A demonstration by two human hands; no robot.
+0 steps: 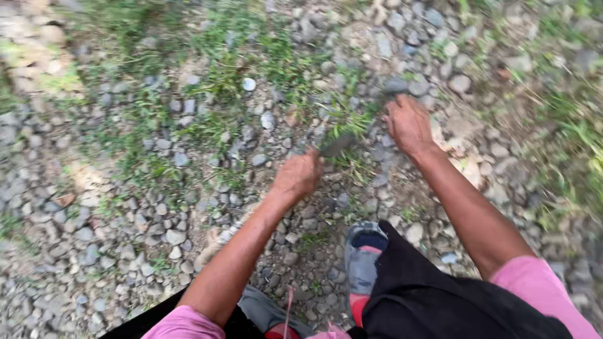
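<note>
My left hand point(298, 176) is closed around the handle of a small dark blade point(336, 145) that points up and right into a tuft of grass point(349, 123). My right hand point(408, 123) reaches down at the right side of that same tuft, fingers curled against the gravel; whether it grips grass is blurred. Both arms come out of pink sleeves.
The ground is grey gravel point(125, 220) with patches of low weeds point(220, 75) between the stones. My foot in a grey and red shoe point(363, 257) stands below the hands, beside dark trousers point(433, 295). Taller grass point(578, 144) grows along the right edge.
</note>
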